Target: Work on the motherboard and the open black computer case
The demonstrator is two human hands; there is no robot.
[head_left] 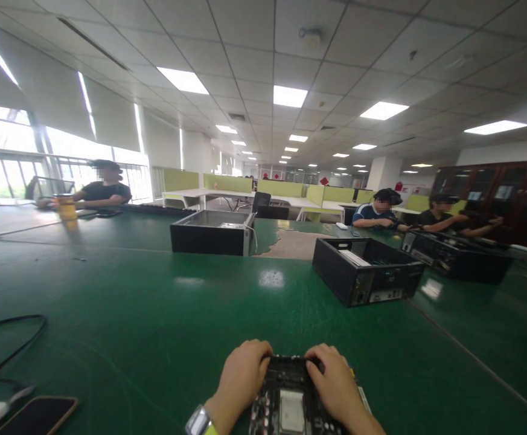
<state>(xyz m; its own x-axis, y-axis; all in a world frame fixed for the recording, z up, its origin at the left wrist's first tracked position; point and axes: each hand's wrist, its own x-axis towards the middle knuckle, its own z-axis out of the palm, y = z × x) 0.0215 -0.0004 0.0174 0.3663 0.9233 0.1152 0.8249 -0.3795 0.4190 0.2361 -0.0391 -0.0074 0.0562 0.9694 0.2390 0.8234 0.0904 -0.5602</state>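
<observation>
A dark circuit board (290, 406), a computer motherboard with a silver square chip in its middle, lies on the green table (154, 326) at the bottom centre. My left hand (241, 380) curls over the board's far left corner, fingers closed on its edge. My right hand (335, 380) grips the far right corner the same way. A watch with a yellow-green band sits on my left wrist.
Open black computer cases stand further back: one at centre (211, 232), one to the right (365, 269), another at far right (457, 257). A phone (37, 415) and a black cable (14, 344) lie at lower left. Other people sit at the table's far left and far right.
</observation>
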